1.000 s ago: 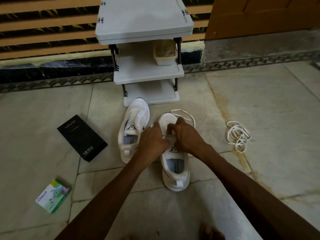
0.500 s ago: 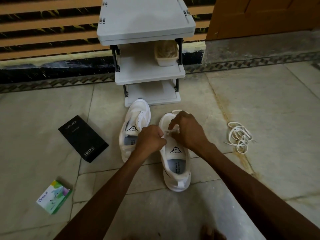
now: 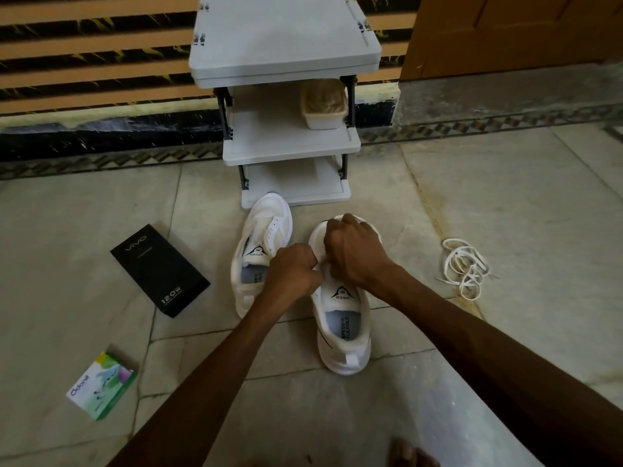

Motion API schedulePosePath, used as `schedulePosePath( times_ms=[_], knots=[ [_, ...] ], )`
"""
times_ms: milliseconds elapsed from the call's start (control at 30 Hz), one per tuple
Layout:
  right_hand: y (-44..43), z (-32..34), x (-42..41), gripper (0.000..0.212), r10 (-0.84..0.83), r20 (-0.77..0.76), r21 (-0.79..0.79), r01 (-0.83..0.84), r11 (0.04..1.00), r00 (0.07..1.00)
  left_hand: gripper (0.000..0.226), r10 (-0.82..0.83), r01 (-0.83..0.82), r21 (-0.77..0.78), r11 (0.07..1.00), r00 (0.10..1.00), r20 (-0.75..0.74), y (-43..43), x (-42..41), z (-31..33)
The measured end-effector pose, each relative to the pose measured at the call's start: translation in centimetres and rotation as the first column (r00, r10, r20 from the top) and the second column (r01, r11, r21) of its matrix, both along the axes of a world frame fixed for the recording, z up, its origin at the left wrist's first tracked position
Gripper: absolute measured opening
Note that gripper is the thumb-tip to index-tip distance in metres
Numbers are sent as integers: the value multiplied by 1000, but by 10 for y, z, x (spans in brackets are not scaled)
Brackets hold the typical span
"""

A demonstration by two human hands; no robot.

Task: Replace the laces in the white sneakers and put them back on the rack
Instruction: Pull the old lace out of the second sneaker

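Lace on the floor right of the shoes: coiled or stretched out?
Coiled: the lace lies bunched in loose, overlapping loops, not pulled straight.

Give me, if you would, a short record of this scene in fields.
Hands: left hand and right hand, fingers curled, pinch a white flat lace over the nearer white mesh sneaker
Rack: grey plastic three-shelf rack; beige plastic tub on its middle shelf
Other shoe: second white mesh sneaker, no lace visible, toe near the rack
Spare: loose cream lace bundle on the stone tile floor, right of the sneakers
Boxes: black rectangular carton and small green-and-white carton, left on the floor
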State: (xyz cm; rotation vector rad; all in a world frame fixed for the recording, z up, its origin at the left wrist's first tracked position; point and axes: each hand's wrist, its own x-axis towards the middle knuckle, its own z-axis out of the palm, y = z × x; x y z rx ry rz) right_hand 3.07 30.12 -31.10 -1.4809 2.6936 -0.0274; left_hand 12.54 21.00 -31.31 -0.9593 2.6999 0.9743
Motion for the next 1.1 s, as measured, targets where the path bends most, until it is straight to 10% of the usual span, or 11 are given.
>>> schedulePosePath(
  times_ms=[100,167,233,300,333,400,533,667,767,900,1100],
  knots=[
    [7,17,-21,25,-234,138,-284,265,921,962,20,-8,8,1,1000,999,34,-3,-2,-3],
    [11,25,-40,10,-299,475,-519,538,664,828,19,-1,1,10,1000,999,49,-4,-3,-4],
    [11,28,-50,19,-31,911,-376,861,342,410,19,5,-6,22,1000,999,51,-4,-3,-4],
    [9,22,-43,24,293,955,-50,952,302,-43,19,15,-16,33,999,999,35,-4,-3,-6],
    [8,19,-36,26,328,936,8,939,343,-128,19,16,-17,35,999,1000,26,-5,-3,-7],
    [7,12,-27,28,147,989,-71,879,472,0,19,20,-20,36,999,1000,14,-5,-3,-8],
    [5,-2,-18,21,-172,528,-136,283,950,832,19,31,-32,51,998,999,8,-6,-2,-9],
    [3,-7,-5,20,-93,252,17,92,996,963,17,4,-5,44,999,1000,11,-6,-1,-9],
    [6,7,-21,12,-214,438,-306,368,878,873,15,12,-13,52,999,1000,9,-8,0,-11],
    [18,44,-54,15,48,948,-317,915,250,315,16,37,-36,60,998,999,-9,-8,1,-13],
    [14,39,-47,24,509,846,42,971,234,-159,16,29,-29,36,999,1000,8,-6,-1,-12]
  ],
)
